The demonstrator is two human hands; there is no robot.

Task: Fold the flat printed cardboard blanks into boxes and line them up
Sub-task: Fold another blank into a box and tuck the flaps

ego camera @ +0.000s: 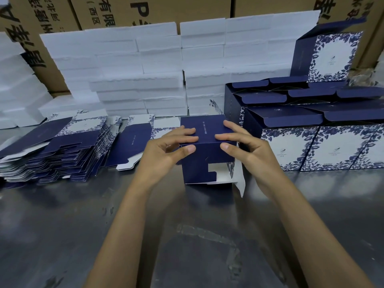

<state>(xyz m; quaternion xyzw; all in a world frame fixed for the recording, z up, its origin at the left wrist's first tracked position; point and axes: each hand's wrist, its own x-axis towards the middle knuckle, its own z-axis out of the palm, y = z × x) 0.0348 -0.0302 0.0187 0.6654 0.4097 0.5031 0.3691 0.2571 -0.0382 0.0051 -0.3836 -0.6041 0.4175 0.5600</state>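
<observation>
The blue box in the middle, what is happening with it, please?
A person is folding it. Both the left hand and the right hand hold the half-formed box on the metal table, fingers on its top panel, thumbs on the near side. Its bottom flaps are not closed yet. Flat blanks lie stacked at the left; finished boxes stand lined up at the right, with white foam blocks behind.
</observation>
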